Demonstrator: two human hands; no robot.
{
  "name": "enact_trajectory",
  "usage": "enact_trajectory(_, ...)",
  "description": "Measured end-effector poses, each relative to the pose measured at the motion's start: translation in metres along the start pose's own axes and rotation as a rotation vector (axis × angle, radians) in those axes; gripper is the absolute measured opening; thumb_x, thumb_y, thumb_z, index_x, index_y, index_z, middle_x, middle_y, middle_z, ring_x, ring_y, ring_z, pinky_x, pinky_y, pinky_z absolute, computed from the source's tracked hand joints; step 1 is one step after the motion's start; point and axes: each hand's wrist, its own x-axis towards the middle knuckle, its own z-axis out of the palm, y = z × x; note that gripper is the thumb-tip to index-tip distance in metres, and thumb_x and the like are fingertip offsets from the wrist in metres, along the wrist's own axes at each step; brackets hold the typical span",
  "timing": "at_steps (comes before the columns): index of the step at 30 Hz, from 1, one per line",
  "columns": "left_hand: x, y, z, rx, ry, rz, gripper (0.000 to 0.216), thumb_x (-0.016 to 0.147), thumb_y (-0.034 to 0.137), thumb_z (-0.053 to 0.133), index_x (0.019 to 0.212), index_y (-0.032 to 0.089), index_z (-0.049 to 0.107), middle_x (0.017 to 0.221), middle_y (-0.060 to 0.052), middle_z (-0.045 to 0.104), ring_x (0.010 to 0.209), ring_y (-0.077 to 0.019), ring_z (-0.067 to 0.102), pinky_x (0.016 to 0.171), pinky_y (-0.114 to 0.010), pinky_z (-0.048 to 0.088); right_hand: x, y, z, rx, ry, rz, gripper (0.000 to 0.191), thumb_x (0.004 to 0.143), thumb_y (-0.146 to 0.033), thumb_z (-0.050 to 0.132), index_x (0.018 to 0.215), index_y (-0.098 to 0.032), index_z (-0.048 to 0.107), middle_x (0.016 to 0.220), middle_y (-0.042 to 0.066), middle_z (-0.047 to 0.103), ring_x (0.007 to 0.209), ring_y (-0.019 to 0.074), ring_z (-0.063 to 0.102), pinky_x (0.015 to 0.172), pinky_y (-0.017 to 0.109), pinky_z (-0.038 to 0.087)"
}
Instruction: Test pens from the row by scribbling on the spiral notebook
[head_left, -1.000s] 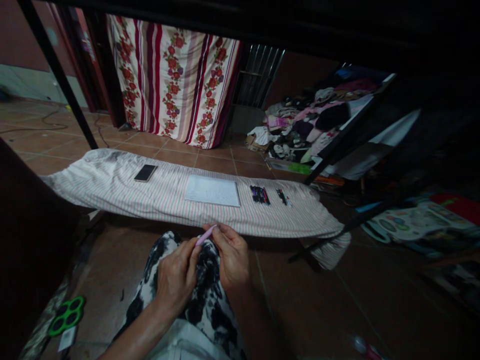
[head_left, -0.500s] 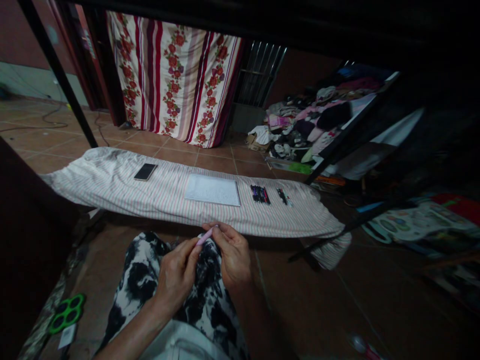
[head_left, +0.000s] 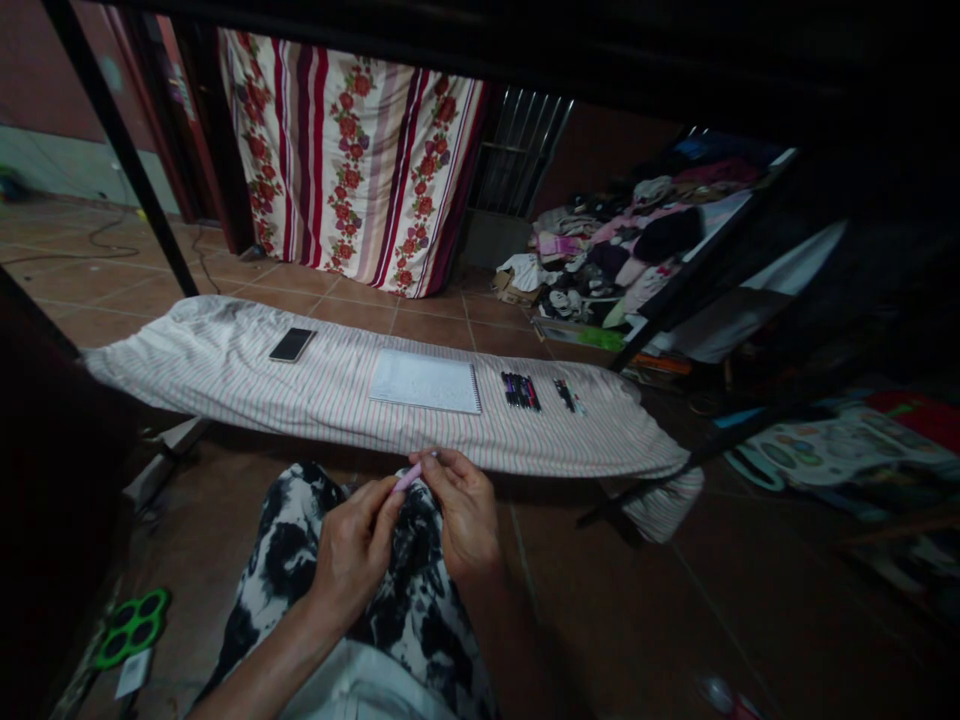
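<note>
Pink pen in the pinch of left hand and right hand, any print illegible.

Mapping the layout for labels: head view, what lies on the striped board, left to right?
Phone → notebook → larger bunch of pens → smaller bunch of pens. Nearer the camera, left hand and right hand hold a pink pen.
</note>
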Motion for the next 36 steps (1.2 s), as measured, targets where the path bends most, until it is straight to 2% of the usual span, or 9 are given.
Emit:
enact_trajectory(4,0.0014,-0.0006,-0.0016,-0.030,-0.024,-0.038,0.023,0.086,0.026,0.043,0.096,0.018,0.063,0.088,-0.005,0.069,0.081,-0.0160,0.065,0.071,-0.025,0.052,0.0006,-0.0024,-0.0026,-0.054,-0.078,-0.008,0.020,0.065,-0.033,0.071,0.075,-0.016,0.070,0.081,0.005,0.070,0.075,0.0156,0.061,0.076,0.028,0.043)
enact_trajectory(8,0.0039,-0.0032,-0.0025,0.002,0.019,-0.040,0.024,0.086,0.027,0.044,0.095,0.016,0.063,0.088,-0.006,0.070,0.080,-0.0169,0.065,0.070,-0.026,0.052,0.0015,-0.0010,-0.0024,-0.026,-0.149,-0.018,0.023,0.069,-0.035,0.067,0.081,-0.016,0.070,0.087,0.007,0.070,0.085,0.0179,0.062,0.083,0.031,0.043)
enact_trajectory(14,0.0026,-0.0042,-0.0003,0.009,0.005,0.010,0.023,0.086,0.025,0.042,0.097,0.017,0.061,0.088,-0.007,0.069,0.080,-0.0166,0.064,0.072,-0.026,0.051,0.0040,0.0061,-0.0027,-0.050,-0.033,-0.030,0.018,0.064,-0.030,0.072,0.073,-0.016,0.069,0.076,0.004,0.070,0.076,0.0172,0.063,0.079,0.031,0.044)
enact_trajectory(18,0.0027,-0.0039,0.0003,-0.096,-0.035,-0.101,0.025,0.086,0.029,0.043,0.097,0.017,0.062,0.089,-0.005,0.068,0.081,-0.0164,0.063,0.071,-0.025,0.049,0.0039,0.0031,-0.0027,-0.093,-0.073,-0.043,0.018,0.067,-0.032,0.069,0.075,-0.016,0.069,0.079,0.005,0.070,0.078,0.0180,0.062,0.079,0.031,0.044)
enact_trajectory(23,0.0072,-0.0030,-0.0018,-0.345,-0.199,-0.295,0.031,0.085,0.038,0.044,0.087,0.014,0.063,0.057,0.002,0.055,0.052,-0.0110,0.051,0.048,-0.020,0.039,0.0016,-0.0032,0.0007,-0.028,-0.126,0.017,0.021,0.066,-0.036,0.069,0.076,-0.017,0.069,0.078,0.004,0.070,0.070,0.0163,0.062,0.068,0.027,0.046)
enact_trajectory(26,0.0089,-0.0017,-0.0029,-0.461,-0.216,-0.357,0.031,0.082,0.040,0.046,0.082,0.013,0.062,0.052,0.003,0.049,0.048,-0.0092,0.045,0.044,-0.019,0.035,0.0005,-0.0036,0.0022,-0.016,-0.163,0.014,0.023,0.068,-0.036,0.067,0.080,-0.017,0.069,0.083,0.006,0.070,0.077,0.0174,0.062,0.073,0.028,0.046)
enact_trajectory(30,0.0087,-0.0016,-0.0009,-0.475,-0.141,-0.362,0.030,0.081,0.037,0.049,0.092,0.013,0.064,0.060,0.001,0.057,0.054,-0.0108,0.051,0.050,-0.020,0.040,0.0020,0.0010,0.0016,-0.016,-0.165,-0.019,0.033,0.066,-0.036,0.070,0.095,-0.019,0.064,0.086,0.005,0.069,0.082,0.0162,0.062,0.079,0.029,0.045)
enact_trajectory(34,0.0071,-0.0045,0.0030,-0.405,-0.098,-0.319,0.028,0.081,0.034,0.050,0.098,0.016,0.065,0.080,-0.003,0.066,0.069,-0.0144,0.059,0.063,-0.023,0.046,0.0054,0.0050,-0.0010,-0.073,-0.066,-0.042,0.022,0.059,-0.028,0.076,0.075,-0.017,0.064,0.067,-0.002,0.065,0.065,0.0109,0.059,0.065,0.022,0.045)
enact_trajectory(36,0.0066,-0.0058,0.0038,-0.374,-0.094,-0.299,0.028,0.081,0.034,0.050,0.098,0.017,0.065,0.082,-0.003,0.067,0.071,-0.0151,0.059,0.065,-0.024,0.047,0.0061,0.0049,-0.0017,-0.087,-0.055,-0.052,0.019,0.059,-0.027,0.075,0.070,-0.017,0.064,0.064,-0.003,0.063,0.062,0.0093,0.057,0.061,0.020,0.044)
